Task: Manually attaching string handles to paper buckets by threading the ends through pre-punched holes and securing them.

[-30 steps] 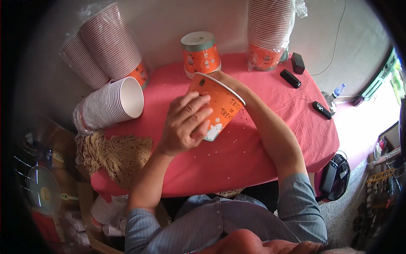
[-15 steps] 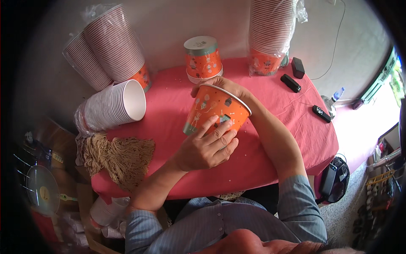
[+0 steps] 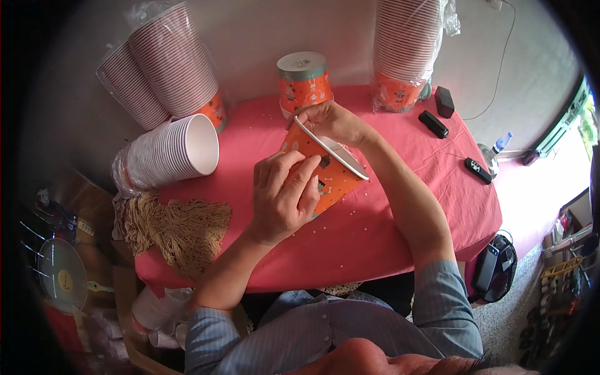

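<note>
An orange paper cup (image 3: 337, 186) with cartoon figures and a white rolled rim is held tilted above the table, its mouth turned to the upper right. The fingers of my right hand (image 3: 334, 122) close round the far part of its rim, some of them hidden inside or behind it. Against the printed side rests my left hand (image 3: 282, 199), fingers bent and pressed together at the tips; whether something small is pinched there I cannot make out. Just beyond my right hand stands a short upside-down stack of like cups (image 3: 304, 84).
A pink cloth (image 3: 375, 250) with small white bits covers the table. Bagged cup stacks (image 3: 172, 62) stand back left, another (image 3: 407, 50) back right. One stack (image 3: 165, 153) lies beside a beige string bundle (image 3: 181, 231). Black devices (image 3: 432, 124) lie at right.
The cup has turned and tilted, showing its rim more edge-on. My left hand has slid up its side, and its fingers have gone from laid flat to bent.
</note>
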`<action>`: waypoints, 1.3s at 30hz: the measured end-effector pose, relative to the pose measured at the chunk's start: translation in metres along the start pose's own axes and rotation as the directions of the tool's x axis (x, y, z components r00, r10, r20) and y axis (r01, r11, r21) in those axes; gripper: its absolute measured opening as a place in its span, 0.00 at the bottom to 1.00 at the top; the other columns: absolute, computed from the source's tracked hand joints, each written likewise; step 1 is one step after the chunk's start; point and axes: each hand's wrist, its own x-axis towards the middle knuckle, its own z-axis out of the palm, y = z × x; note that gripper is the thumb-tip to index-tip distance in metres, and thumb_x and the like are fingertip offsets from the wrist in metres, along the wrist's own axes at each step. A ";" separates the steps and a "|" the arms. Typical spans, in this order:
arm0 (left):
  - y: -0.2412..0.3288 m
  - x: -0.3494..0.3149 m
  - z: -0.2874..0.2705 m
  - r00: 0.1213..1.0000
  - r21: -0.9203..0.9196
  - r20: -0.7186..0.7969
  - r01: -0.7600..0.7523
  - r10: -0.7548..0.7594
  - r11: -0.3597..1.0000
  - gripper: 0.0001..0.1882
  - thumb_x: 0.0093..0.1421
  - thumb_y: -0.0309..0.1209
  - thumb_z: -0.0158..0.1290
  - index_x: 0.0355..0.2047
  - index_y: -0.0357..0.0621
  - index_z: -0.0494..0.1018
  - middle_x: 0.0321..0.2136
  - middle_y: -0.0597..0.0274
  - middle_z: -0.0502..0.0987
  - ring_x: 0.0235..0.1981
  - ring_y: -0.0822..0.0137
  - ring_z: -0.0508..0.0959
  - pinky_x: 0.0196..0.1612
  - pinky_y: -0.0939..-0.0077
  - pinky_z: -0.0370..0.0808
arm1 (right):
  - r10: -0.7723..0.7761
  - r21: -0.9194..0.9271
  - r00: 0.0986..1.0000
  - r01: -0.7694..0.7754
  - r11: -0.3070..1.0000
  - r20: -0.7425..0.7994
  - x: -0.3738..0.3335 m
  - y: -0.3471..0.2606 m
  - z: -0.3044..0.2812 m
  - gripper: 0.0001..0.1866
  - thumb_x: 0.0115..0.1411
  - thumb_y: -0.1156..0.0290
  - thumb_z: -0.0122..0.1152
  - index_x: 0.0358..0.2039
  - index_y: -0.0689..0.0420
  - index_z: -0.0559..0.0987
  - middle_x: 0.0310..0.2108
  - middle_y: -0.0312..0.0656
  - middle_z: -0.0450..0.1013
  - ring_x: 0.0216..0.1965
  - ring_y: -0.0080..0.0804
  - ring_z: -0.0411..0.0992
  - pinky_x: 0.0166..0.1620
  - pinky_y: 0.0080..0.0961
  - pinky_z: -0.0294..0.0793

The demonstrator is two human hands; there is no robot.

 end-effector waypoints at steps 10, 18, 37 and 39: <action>-0.003 0.001 0.000 1.000 0.037 -0.001 -0.009 0.009 0.999 0.24 0.56 0.21 0.65 0.56 0.42 0.82 0.41 0.55 0.76 0.41 0.55 0.79 0.47 0.57 0.75 | -0.052 -0.280 0.997 0.032 0.960 -0.064 -0.005 -0.029 0.008 0.07 0.72 0.76 0.64 0.47 0.61 0.86 0.43 0.30 0.84 0.47 0.18 0.78 0.55 0.26 0.78; -0.014 -0.003 0.009 0.983 -0.098 -0.014 0.180 -0.182 0.979 0.16 0.62 0.22 0.60 0.51 0.36 0.79 0.40 0.50 0.78 0.42 0.48 0.80 0.48 0.53 0.76 | -0.156 -0.790 0.920 -0.211 0.575 -0.360 -0.008 -0.059 0.012 0.10 0.64 0.66 0.68 0.42 0.56 0.88 0.42 0.47 0.85 0.44 0.51 0.84 0.50 0.43 0.82; -0.058 0.001 -0.008 0.516 -0.277 0.389 0.856 -0.763 0.437 0.12 0.72 0.31 0.59 0.42 0.31 0.83 0.28 0.65 0.83 0.29 0.78 0.75 0.35 0.76 0.74 | -0.290 -0.970 0.926 -0.231 0.072 -0.242 -0.012 -0.066 0.047 0.06 0.63 0.70 0.64 0.35 0.52 0.88 0.43 0.36 0.82 0.48 0.40 0.80 0.50 0.41 0.79; -0.056 0.000 -0.007 0.535 -0.264 0.388 0.845 -0.751 0.465 0.12 0.72 0.31 0.59 0.42 0.31 0.83 0.29 0.64 0.83 0.29 0.78 0.76 0.35 0.76 0.74 | -0.287 -0.968 0.925 -0.248 0.039 -0.249 -0.012 -0.071 0.054 0.06 0.62 0.70 0.65 0.35 0.52 0.88 0.43 0.36 0.81 0.49 0.40 0.79 0.51 0.41 0.79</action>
